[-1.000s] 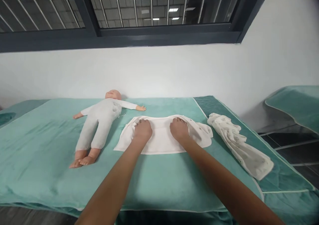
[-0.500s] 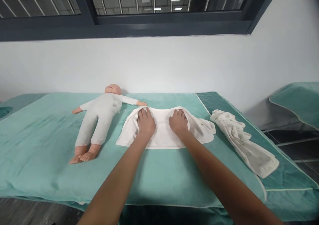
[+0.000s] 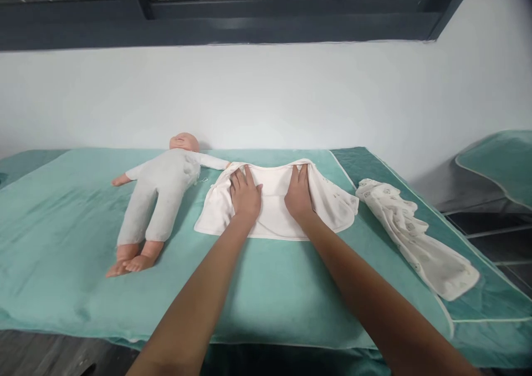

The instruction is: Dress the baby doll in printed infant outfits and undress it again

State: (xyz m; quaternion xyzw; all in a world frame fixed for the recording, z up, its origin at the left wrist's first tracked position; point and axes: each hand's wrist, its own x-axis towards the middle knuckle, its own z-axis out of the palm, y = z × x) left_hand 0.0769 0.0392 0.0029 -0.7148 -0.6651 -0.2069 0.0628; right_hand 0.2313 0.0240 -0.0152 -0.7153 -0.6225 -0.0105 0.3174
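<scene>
A white baby garment (image 3: 272,220) lies spread on the bed, its front flaps parted and some faint print showing on the right flap. My left hand (image 3: 246,194) rests on its left part, fingers stretched toward the far edge. On the right part lies my right hand (image 3: 298,192), fingers extended along the inner edge of the right flap. Neither hand visibly grips the cloth. To the left, a baby doll (image 3: 162,184) in a white body lies on its back; its hand nearest the garment is mostly hidden at the garment's corner.
A folded or bunched white printed cloth (image 3: 415,237) lies on the right side of the green bed cover (image 3: 75,226). Behind the bed rises a white wall (image 3: 266,98) below a dark window frame (image 3: 282,24). Another green-covered surface (image 3: 499,165) stands at far right.
My hands have shifted slightly farther up the garment with fingers straighter. The garment's far edge has moved away from me, now covering the doll's hand. The view has tilted down a little.
</scene>
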